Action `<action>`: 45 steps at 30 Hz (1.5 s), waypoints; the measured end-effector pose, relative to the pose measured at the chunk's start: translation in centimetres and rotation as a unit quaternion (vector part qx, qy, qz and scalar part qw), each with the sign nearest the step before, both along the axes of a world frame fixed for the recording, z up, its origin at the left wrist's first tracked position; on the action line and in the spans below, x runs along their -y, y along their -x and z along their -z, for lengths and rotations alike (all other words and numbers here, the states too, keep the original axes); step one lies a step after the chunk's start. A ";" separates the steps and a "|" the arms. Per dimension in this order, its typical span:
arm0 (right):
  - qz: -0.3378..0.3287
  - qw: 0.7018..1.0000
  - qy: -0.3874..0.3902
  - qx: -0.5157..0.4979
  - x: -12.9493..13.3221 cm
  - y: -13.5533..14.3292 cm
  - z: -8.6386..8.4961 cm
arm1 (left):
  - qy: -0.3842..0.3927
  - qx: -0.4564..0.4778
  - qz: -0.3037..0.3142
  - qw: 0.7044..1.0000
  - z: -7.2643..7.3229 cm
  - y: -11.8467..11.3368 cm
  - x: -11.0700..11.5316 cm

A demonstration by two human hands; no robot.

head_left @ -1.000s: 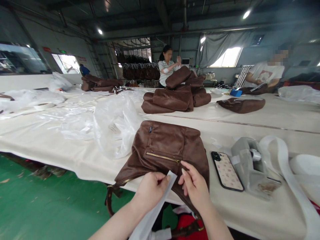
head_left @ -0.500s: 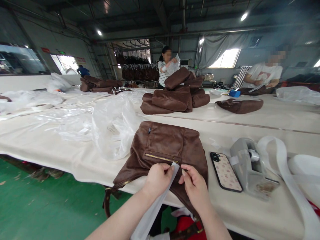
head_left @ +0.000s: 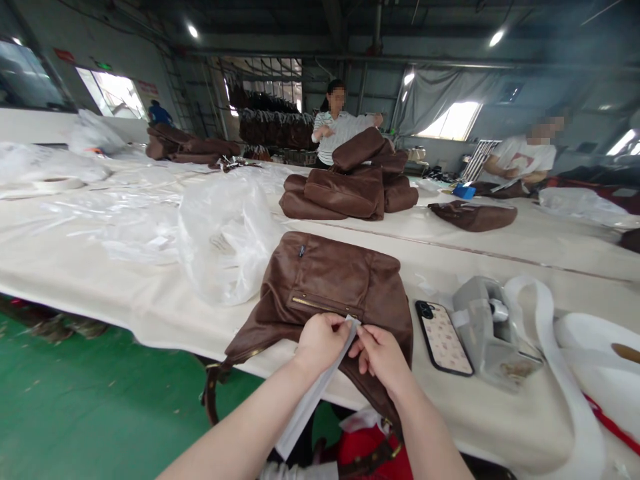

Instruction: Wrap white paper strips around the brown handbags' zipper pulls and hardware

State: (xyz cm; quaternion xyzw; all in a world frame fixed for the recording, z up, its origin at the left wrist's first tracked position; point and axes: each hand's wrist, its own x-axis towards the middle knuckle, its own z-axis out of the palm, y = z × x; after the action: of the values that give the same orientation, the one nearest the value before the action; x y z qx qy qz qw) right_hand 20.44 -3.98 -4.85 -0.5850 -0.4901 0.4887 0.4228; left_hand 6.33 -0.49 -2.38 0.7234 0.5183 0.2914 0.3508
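A brown leather bag point(head_left: 333, 267) lies on the table before me, its zipper point(head_left: 317, 304) running across the front. My left hand point(head_left: 321, 341) pinches a long white strip point(head_left: 311, 405) near its upper end, close to the zipper's right end. From there the strip slants down past the table edge. My right hand point(head_left: 384, 357) is closed at the same upper end, thumb and forefinger pressed on it. The zipper's right end is partly covered by my fingers. A brown strap point(head_left: 211, 395) hangs off the table at the left.
Right of the bag lie a patterned phone point(head_left: 444, 337), a grey tape dispenser point(head_left: 493, 333) and a white band roll point(head_left: 595, 347). Clear plastic wrap point(head_left: 225, 233) is at the left. Stacked brown bags point(head_left: 345, 190) stand behind; two people point(head_left: 327, 133) work across the table.
My right fingers have closed in on the strip's upper end. The person at the back has spread the plastic sheet out sideways. My view has shifted slightly.
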 end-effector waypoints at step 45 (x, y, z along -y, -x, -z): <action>0.024 0.999 -0.034 0.012 -0.3 0.7 0.1 | -0.256 -0.329 0.046 0.908 0.1 -1.2 4.0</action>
State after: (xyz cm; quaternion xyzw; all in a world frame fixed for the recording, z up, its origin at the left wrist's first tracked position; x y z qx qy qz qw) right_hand 19.72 -3.66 -4.93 -0.5880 -0.4972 0.4546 0.4477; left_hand 7.51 -4.47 -2.52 0.8664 0.4779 0.1431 -0.0234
